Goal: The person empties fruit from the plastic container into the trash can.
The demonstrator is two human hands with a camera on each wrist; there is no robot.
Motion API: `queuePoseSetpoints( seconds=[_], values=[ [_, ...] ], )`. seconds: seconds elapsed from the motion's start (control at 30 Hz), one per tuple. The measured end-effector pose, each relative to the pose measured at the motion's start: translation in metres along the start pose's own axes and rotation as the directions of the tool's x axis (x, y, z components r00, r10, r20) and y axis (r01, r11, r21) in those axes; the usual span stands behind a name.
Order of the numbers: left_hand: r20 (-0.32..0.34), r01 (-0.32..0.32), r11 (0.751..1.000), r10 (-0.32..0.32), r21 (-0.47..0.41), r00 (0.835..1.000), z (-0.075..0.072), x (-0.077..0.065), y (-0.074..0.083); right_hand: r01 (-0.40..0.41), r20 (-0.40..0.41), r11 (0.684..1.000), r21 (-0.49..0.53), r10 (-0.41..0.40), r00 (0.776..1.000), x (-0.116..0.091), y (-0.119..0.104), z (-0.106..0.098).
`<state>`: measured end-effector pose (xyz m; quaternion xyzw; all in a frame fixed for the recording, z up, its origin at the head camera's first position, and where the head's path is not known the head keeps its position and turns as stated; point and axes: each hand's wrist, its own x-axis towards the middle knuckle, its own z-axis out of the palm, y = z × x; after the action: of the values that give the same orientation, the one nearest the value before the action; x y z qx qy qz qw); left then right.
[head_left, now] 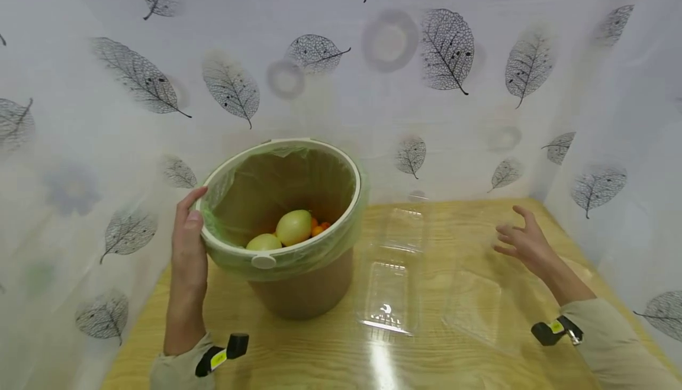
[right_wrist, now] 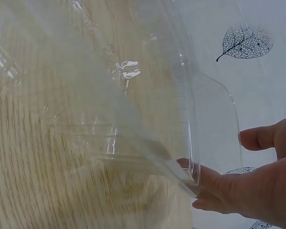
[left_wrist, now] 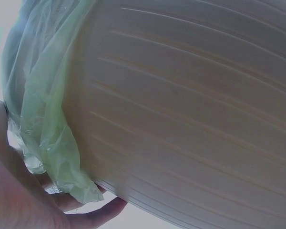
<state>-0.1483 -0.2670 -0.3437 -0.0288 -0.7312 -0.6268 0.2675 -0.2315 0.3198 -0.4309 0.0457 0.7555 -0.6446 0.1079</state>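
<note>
A brown ribbed bin (head_left: 303, 289) stands on the table with a pale green plastic bag (head_left: 351, 230) folded over its white rim. Inside lie two yellow-green round fruits (head_left: 294, 228) and several small orange fruits (head_left: 318, 230). My left hand (head_left: 189, 254) rests against the bin's left side, fingertips at the rim. In the left wrist view its fingers (left_wrist: 102, 214) reach past the bag to the bin wall. At the right, my right hand (head_left: 524, 242) holds the edge of a clear plastic container (right_wrist: 148, 119), thumb and fingers about its rim.
Another clear plastic container (head_left: 389, 289) lies right of the bin, with glare on it. The wooden table (head_left: 298, 354) is bordered at the back and sides by a whitish curtain (head_left: 341, 106) with leaf prints.
</note>
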Motion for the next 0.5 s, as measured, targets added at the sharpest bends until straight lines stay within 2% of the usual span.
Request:
queuePoseSetpoints(
  seconds=[0.13,0.23,0.4,0.5],
  values=[
    [0.005,-0.007,1.0,0.006,0.024,1.0,0.0,-0.001,0.0,-0.03,-0.007,0.996,-0.087,0.029,1.0,-0.004,0.001,-0.002],
    [0.014,-0.015,1.0,0.015,0.023,1.0,-0.001,0.001,0.001,-0.021,-0.047,0.983,-0.183,0.012,0.999,-0.008,-0.001,0.0],
    [0.045,-0.005,1.0,0.006,-0.028,0.999,-0.005,0.003,0.005,0.059,-0.128,0.928,-0.367,-0.114,0.985,-0.016,-0.011,0.006],
    [0.072,0.025,0.998,-0.022,-0.051,0.997,-0.01,0.006,0.004,0.149,-0.117,0.895,-0.421,-0.216,0.969,-0.02,-0.017,0.01]
  ],
)
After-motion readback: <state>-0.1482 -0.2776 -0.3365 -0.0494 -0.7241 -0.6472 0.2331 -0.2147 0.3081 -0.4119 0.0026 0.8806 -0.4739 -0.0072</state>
